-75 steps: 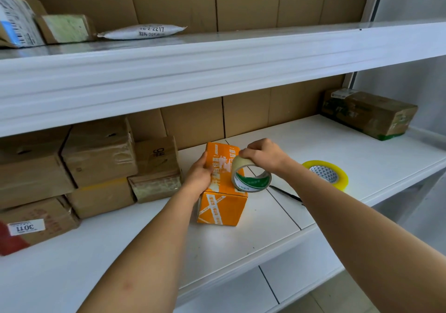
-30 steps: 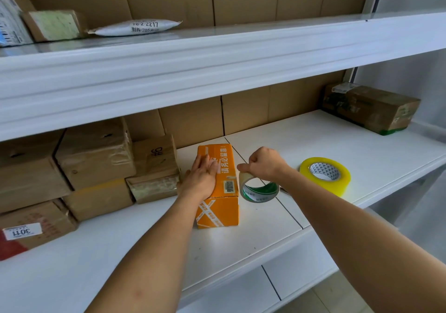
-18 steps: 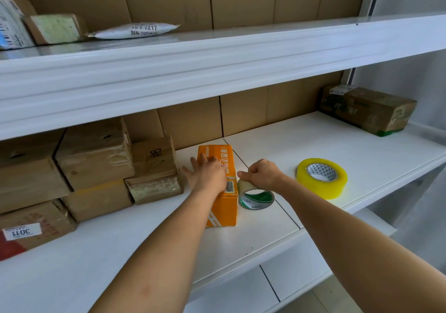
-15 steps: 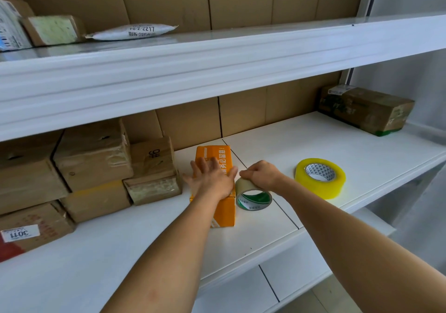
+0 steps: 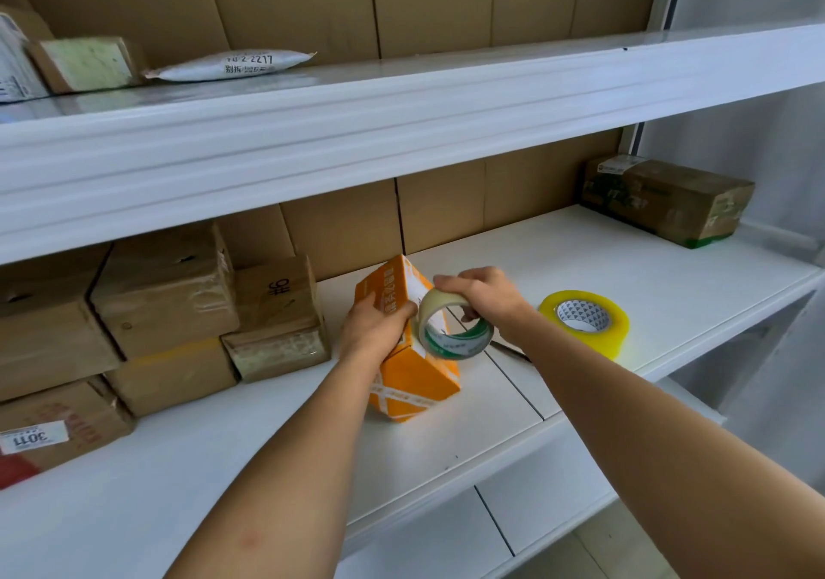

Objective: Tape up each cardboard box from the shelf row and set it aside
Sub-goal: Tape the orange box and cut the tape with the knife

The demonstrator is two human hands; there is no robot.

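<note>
An orange cardboard box point(image 5: 415, 377) stands tilted on the white shelf point(image 5: 580, 266), its far end raised. My left hand point(image 5: 372, 326) grips the box's upper left side, thumb on its top face. My right hand point(image 5: 486, 295) holds a roll of clear tape with a green-and-white core point(image 5: 451, 333) against the box's right side, just above the shelf. Whether a strip of tape joins roll and box I cannot tell.
A yellow tape roll point(image 5: 585, 322) lies flat to the right, a thin dark tool point(image 5: 509, 351) between it and the box. Brown boxes point(image 5: 165, 288) are stacked at the left, one brown box point(image 5: 665, 199) at the far right. Parcels point(image 5: 227, 65) lie on the upper shelf.
The box was lying flat under my left palm; now it is tipped up and gripped. My right hand has lifted the tape roll from the shelf up against the box.
</note>
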